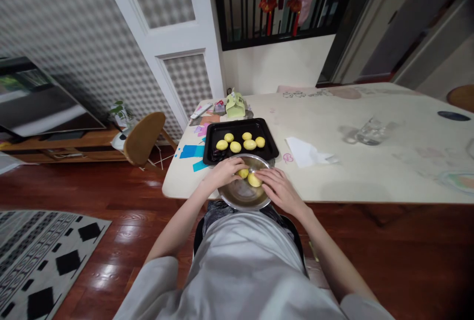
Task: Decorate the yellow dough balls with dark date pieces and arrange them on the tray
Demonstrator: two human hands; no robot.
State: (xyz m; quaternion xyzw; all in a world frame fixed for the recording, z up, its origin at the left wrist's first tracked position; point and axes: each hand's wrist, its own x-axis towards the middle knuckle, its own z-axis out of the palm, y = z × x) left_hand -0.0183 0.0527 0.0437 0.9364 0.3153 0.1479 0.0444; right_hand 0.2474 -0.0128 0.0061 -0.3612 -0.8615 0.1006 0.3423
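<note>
While both hands sit in the steel bowl (242,200) at the lower middle of the frame, our left hand (225,172) curls its fingers over one yellow dough lump (243,174); we cannot tell whether it grips. Our right hand (279,189) lies released, fingers flat against a second lump (254,180). We judge these lumps light, soft and easily dented, best cupped gently from below. On the black tray (273,150) just above the bowl, on the desk (370,177), rest five more lumps (235,146).

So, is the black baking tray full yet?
Not full: the yellow balls cover only the middle of the tray, and bare black surface shows around them.
</note>
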